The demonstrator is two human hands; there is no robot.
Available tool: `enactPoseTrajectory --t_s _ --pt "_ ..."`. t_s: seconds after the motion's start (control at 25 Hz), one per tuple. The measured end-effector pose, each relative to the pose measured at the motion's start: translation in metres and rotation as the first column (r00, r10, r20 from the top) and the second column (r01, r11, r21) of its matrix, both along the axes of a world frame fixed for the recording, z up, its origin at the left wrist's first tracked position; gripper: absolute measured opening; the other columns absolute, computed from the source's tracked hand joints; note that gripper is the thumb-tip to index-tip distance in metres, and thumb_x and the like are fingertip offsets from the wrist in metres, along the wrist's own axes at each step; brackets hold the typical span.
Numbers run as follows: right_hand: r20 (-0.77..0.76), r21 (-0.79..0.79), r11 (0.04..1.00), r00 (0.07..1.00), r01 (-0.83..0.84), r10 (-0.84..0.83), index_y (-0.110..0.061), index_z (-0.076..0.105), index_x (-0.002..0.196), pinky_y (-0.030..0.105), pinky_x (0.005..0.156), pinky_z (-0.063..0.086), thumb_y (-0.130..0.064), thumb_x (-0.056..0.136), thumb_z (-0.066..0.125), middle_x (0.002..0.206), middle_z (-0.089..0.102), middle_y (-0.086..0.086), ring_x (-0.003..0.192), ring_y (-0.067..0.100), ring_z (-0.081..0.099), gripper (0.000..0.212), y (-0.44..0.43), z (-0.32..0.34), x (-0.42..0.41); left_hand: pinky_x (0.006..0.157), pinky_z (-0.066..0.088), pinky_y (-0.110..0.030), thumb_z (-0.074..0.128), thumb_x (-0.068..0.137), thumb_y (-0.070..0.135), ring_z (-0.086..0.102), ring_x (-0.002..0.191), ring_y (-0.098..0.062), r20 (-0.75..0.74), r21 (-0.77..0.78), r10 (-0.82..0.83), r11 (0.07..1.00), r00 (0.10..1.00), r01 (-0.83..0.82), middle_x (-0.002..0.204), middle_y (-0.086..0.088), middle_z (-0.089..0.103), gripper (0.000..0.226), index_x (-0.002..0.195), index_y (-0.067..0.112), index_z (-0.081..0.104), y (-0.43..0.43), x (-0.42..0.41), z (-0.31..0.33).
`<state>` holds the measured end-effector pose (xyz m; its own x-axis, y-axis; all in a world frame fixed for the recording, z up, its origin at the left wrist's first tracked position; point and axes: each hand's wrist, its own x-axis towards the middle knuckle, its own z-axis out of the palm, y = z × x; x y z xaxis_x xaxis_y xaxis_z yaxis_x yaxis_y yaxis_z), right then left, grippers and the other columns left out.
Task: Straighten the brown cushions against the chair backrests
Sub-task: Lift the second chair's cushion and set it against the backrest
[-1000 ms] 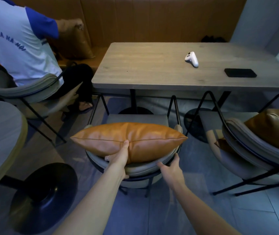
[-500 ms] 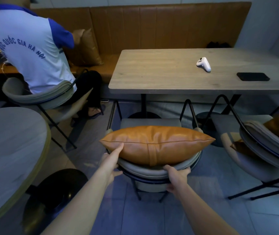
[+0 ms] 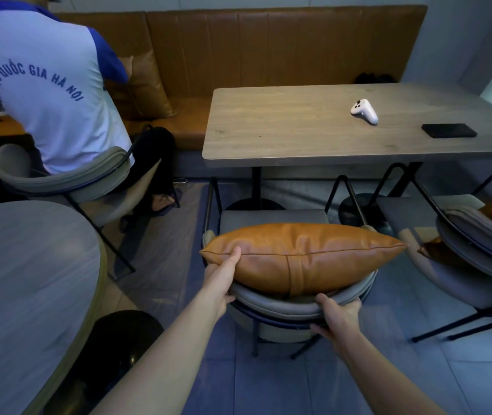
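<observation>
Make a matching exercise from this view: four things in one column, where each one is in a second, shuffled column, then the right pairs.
Things:
1. brown cushion
2. white controller
3. left hand
4. right hand

Places:
A. lying on the rectangular table
B. gripping the chair backrest below the cushion
C. lying across the top of the near chair's backrest
D. holding the cushion's left end

Pairs: 1-C, 2-A, 3-D, 4-B
</observation>
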<state>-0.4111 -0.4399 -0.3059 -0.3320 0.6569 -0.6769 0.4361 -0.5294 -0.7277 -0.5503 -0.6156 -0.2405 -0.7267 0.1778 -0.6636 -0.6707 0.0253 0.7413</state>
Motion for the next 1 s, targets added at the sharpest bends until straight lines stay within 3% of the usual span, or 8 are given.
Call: enactPoseTrajectory --t_s 0.2,0.4,0.52,0.64,0.76,0.8,0.92,1.0 --pt "0.018 -0.02 0.995 0.995 -0.095 0.095 -0.019 0.028 0.135 0.047 0.068 0.062 -0.015 0.085 0.078 0.135 0.044 0.014 0.116 0.035 0.054 0.071 0.007 0.001 -0.016 0.108 0.04 -0.063 0.07 0.088 0.05 0.048 0.133 -0.036 -0.023 0.003 0.054 0.999 0.998 -0.053 0.147 -0.011 0.052 0.073 0.146 0.014 0.04 0.002 -0.018 -0.002" --pt "0.03 -0.001 0.989 0.989 -0.147 0.147 -0.019 0.024 0.14 0.046 0.068 0.063 -0.022 0.086 0.079 0.136 0.046 0.014 0.119 0.037 0.057 0.077 0.021 0.012 -0.025 0.103 0.045 -0.062 0.075 0.085 0.046 0.05 0.13 -0.037 -0.031 -0.006 0.072 0.997 0.997 -0.072 0.144 -0.012 0.053 0.074 0.141 0.011 0.045 0.009 -0.026 -0.002" --pt "0.177 0.123 0.964 0.961 -0.236 0.213 -0.006 0.03 0.135 0.055 0.082 0.059 -0.04 0.082 0.08 0.13 0.053 0.02 0.117 0.041 0.058 0.081 0.018 0.017 -0.027 0.104 0.044 -0.063 0.073 0.086 0.048 0.049 0.131 -0.036 -0.034 -0.005 0.079 0.997 0.996 -0.079 0.145 -0.011 0.053 0.073 0.143 0.012 0.044 0.011 -0.028 -0.001" --pt "0.632 0.433 0.692 0.742 -0.577 0.224 0.002 0.039 0.135 0.053 0.098 0.043 -0.061 0.08 0.072 0.138 0.047 0.024 0.127 0.044 0.047 0.089 0.01 0.02 -0.023 0.104 0.045 -0.062 0.073 0.086 0.05 0.049 0.132 -0.036 -0.025 -0.004 0.077 0.997 0.997 -0.077 0.145 -0.01 0.052 0.075 0.143 0.012 0.044 0.01 -0.026 0.001" --pt "0.724 0.661 0.086 0.664 -0.745 0.188 -0.008 0.065 0.097 0.048 0.087 0.042 -0.053 0.087 0.063 0.104 0.066 0.017 0.105 0.041 0.06 0.047 0.001 0.022 -0.023 0.101 0.048 -0.061 0.077 0.082 0.05 0.051 0.129 -0.036 -0.033 -0.015 0.115 0.993 0.993 -0.115 0.141 -0.008 0.055 0.079 0.144 0.014 0.042 0.01 -0.025 0.001" --pt "0.739 0.644 -0.025 0.614 -0.764 0.276 -0.013 0.067 0.087 0.046 0.087 0.041 -0.054 0.09 0.053 0.093 0.071 0.012 0.099 0.038 0.064 0.043 0.0 0.019 -0.024 0.099 0.049 -0.061 0.078 0.081 0.048 0.052 0.128 -0.035 -0.035 -0.018 0.133 0.991 0.99 -0.134 0.138 -0.007 0.056 0.082 0.145 0.016 0.039 0.01 -0.024 0.0" --pt "0.81 0.464 -0.143 0.353 -0.874 0.468 -0.023 0.064 0.099 0.046 0.104 0.032 -0.068 0.092 0.034 0.103 0.073 0.0 0.109 0.027 0.062 0.054 -0.008 0.013 -0.034 0.097 0.051 -0.059 0.08 0.081 0.044 0.054 0.126 -0.036 -0.032 -0.044 0.159 0.986 0.987 -0.161 0.134 -0.009 0.056 0.076 0.139 0.014 0.041 0.009 -0.027 -0.005" --pt "0.845 0.401 -0.223 0.265 -0.889 0.464 -0.023 0.061 0.113 0.043 0.104 0.031 -0.074 0.092 0.029 0.115 0.07 -0.001 0.115 0.026 0.058 0.064 -0.011 0.011 -0.039 0.097 0.051 -0.059 0.079 0.083 0.042 0.054 0.125 -0.037 -0.017 -0.064 0.155 0.986 0.988 -0.156 0.13 -0.012 0.058 0.063 0.129 0.011 0.048 0.01 -0.03 -0.006"
